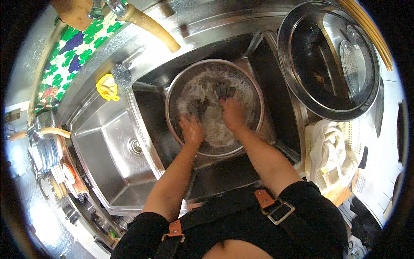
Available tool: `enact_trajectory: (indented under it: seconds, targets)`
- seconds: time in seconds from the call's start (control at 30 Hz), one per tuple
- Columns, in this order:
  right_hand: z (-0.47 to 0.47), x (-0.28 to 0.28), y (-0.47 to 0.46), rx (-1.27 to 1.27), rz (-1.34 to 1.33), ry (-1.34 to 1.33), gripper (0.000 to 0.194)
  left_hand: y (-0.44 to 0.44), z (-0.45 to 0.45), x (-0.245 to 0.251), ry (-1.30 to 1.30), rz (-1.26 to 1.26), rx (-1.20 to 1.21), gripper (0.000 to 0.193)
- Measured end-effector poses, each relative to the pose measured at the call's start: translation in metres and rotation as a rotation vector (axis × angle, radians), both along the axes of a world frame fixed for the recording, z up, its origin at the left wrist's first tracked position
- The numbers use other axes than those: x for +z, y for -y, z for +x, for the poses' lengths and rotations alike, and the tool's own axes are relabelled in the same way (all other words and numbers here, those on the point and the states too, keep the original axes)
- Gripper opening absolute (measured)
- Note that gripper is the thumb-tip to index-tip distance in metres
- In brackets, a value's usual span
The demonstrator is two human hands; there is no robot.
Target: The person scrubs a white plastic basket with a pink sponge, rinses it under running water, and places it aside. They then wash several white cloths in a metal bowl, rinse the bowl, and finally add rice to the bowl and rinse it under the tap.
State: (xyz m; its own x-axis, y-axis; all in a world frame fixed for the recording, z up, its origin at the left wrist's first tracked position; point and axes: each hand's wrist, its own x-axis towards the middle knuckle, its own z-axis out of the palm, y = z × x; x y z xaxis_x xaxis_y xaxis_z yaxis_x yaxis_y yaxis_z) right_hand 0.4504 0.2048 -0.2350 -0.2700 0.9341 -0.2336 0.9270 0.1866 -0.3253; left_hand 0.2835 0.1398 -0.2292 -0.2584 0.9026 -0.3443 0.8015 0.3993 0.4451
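A large round metal bowl (260, 97) stands in the right basin of a stainless steel sink. Cloudy, foamy whitish liquid (216, 129) covers much of its inside. My left hand (191, 129) reaches over the near left rim, its fingers spread against the bowl's inner left side. Deeper in on the right is my right hand (233, 114), with curled, blurred fingers pointing away from me. Whether it grips anything is hidden. Dark patches beyond both hands may be their reflections or something in the bowl; I cannot tell.
The left basin (119, 149) has a drain. A yellow sponge or pouch (107, 87) and a steel wool scrubber (121, 74) sit on the back ledge. A faucet spout (155, 27) overhangs. Right lie a large dark round lid or pan (307, 55) and a basket (351, 132) holding white cloth (328, 145).
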Motion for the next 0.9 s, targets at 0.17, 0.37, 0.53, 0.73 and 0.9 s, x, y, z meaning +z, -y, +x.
enact_trajectory:
  seconds: [0.17,0.37,0.53,0.73,0.9]
  targets:
    - [0.02,-0.018,0.023,0.296,-0.256,0.226,0.042,0.006,-0.01,-0.026,-0.21,-0.89,-0.615,0.03]
    - [-0.024,-0.024,0.057,-0.993,-0.925,-0.932,0.026,-0.001,0.019,0.015,0.422,-0.318,0.153,0.039]
    - [-0.024,0.025,0.041,-0.588,-0.7,-1.053,0.015,0.023,0.024,0.093,1.29,-0.26,0.446,0.049]
    - [-0.028,0.175,0.062,-0.011,-0.495,-0.914,0.014,0.006,0.009,0.11,1.704,-0.276,0.771,0.054]
    - [-0.025,0.258,0.087,0.377,-0.426,-0.715,0.012,-0.025,-0.012,0.107,1.939,-0.473,0.496,0.042]
